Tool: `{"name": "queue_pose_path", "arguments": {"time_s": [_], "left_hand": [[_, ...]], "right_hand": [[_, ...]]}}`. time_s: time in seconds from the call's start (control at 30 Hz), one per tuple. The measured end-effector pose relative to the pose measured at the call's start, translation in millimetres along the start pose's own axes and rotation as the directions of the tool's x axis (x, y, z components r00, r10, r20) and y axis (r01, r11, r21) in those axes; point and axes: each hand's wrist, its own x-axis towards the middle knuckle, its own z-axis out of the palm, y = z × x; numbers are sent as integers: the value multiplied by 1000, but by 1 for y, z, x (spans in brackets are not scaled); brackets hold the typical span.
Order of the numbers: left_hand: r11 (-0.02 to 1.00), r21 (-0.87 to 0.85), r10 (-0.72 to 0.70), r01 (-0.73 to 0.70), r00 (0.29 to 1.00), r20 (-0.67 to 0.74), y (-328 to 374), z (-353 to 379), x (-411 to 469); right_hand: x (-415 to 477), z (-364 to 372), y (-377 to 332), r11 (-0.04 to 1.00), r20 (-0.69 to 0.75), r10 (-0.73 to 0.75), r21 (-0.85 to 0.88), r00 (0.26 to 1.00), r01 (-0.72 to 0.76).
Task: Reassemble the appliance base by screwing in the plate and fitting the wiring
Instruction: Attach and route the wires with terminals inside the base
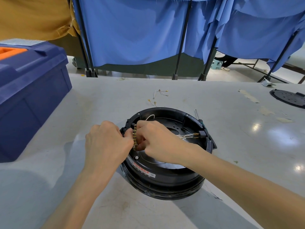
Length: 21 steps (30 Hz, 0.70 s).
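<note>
My left hand [107, 139] and right hand [158, 142] pinch the terminal strip [134, 138] in curled fingers [143, 125] at the appliance base's [165, 180] left inner rim, where I judge a slip could bend its tabs or tug the wires [186, 136] loose.

A dark blue toolbox [31, 90] with an orange inlay in its lid stands on the grey table [102, 96]. Straight behind the toolbox hangs an ochre cloth [33, 17]. Behind it and to its right, blue curtains [132, 33] hang on black stands [181, 47]. Far to the toolbox's right, scraps of tape [249, 96] stick to the table. Past the table's far edge on that side, a green stool [216, 64] stands on the floor.
</note>
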Motion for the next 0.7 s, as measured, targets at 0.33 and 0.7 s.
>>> {"name": "queue_pose_path", "arguments": {"time_s": [0.33,0.7], "left_hand": [[999,-41,0,0,1000,7,-1,0,2],[997,69,-40,39,999,10,2,-5,0]], "right_hand": [[-2,1,-8,981,-23,145,134,989,-141],[-22,-16,-8,539,273,495,649,825,-538]]}}
